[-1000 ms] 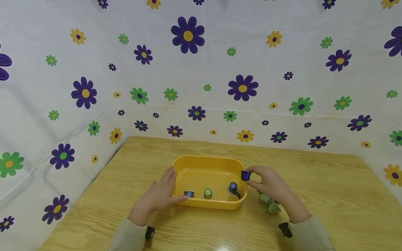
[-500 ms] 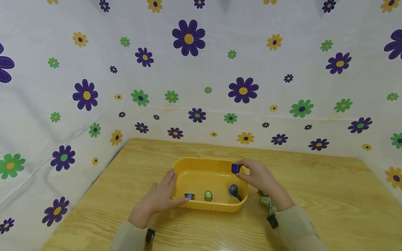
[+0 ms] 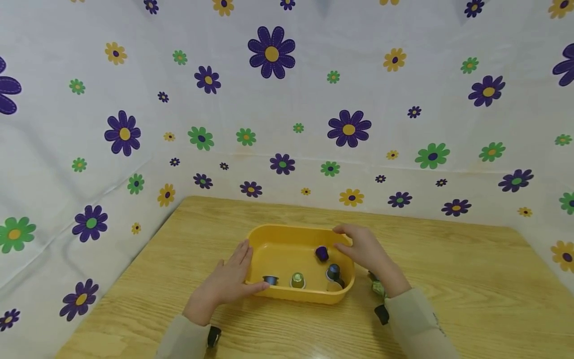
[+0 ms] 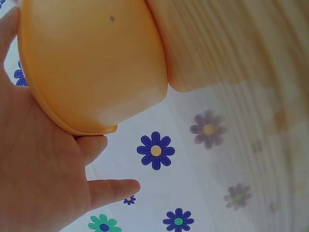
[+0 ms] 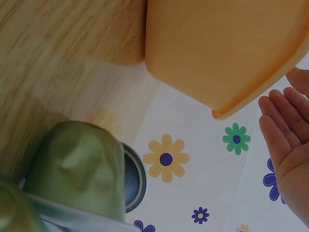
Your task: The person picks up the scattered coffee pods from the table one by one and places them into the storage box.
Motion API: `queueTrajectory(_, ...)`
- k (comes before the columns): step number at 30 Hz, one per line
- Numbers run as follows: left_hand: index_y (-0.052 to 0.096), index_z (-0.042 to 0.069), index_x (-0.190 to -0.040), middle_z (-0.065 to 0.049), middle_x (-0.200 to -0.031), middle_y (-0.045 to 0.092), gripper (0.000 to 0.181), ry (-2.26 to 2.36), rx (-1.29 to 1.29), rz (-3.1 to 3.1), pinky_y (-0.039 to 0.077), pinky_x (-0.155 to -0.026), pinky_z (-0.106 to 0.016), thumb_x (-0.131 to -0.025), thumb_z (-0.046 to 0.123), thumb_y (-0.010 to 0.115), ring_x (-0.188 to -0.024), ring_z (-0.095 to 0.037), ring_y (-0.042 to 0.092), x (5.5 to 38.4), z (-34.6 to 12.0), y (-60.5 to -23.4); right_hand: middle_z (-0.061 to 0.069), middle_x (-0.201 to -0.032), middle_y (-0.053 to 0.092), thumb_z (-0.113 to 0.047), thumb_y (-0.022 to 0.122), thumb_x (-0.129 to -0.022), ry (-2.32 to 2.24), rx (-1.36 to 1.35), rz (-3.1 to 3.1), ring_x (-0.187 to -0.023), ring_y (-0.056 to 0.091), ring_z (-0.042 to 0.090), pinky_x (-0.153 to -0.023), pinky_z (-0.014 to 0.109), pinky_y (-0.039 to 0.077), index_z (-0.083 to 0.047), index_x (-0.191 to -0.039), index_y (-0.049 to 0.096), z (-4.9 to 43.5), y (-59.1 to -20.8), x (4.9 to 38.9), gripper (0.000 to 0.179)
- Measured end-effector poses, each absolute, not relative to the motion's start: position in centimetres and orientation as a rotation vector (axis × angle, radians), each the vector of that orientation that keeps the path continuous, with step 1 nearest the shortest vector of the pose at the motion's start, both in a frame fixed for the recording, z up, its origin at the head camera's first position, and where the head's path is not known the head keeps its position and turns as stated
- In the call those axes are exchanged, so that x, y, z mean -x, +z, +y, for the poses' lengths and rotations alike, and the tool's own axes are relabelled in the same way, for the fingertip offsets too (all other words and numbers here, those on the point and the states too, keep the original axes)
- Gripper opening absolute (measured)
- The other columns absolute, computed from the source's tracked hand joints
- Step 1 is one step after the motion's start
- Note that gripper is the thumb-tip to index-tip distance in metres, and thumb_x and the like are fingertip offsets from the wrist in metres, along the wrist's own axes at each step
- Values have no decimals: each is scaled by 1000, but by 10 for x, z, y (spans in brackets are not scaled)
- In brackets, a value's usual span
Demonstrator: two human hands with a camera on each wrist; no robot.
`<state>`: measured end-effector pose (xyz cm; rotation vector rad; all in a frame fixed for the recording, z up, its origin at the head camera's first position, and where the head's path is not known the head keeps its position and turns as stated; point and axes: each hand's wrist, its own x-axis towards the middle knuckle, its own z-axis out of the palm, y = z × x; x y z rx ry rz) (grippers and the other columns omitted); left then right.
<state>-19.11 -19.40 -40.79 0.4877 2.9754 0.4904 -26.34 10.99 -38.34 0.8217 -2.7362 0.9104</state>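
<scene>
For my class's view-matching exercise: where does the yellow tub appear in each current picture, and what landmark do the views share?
Head: the yellow tub is lower middle, the left hand and right hand at its ends.
Left wrist: upper left, cut off by the top edge.
Right wrist: upper right, likewise cut off.
Shared landmark: the flowered cloth.

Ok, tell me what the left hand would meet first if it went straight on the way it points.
The yellow tub: the left hand rests against its left end, so it would probably push into it.
</scene>
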Motion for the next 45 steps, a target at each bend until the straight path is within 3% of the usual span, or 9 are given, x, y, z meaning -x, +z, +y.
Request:
queueTrajectory(20, 14, -7, -138, -18, -145, 3, 99, 487, -482, 2971, 17, -92, -63, -78, 65, 45, -132, -29, 5, 191, -194, -407, 11, -107, 60, -13, 65, -81, 873, -792, -2768, -100, 55, 27, -83, 40, 44, 0, -107, 61, 119, -385, 255, 30)
queueTrajectory(45, 14, -7, -138, -18, -145, 3, 101, 480, -496, 2979, 17, -92, -64, -77, 67, 44, -132, -30, 6, 192, -194, -409, 15, -103, 61, -10, 66, -79, 688, -790, -2796, -96, 56, 32, -80, 45, 44, 3, -104, 61, 170, -384, 235, 29)
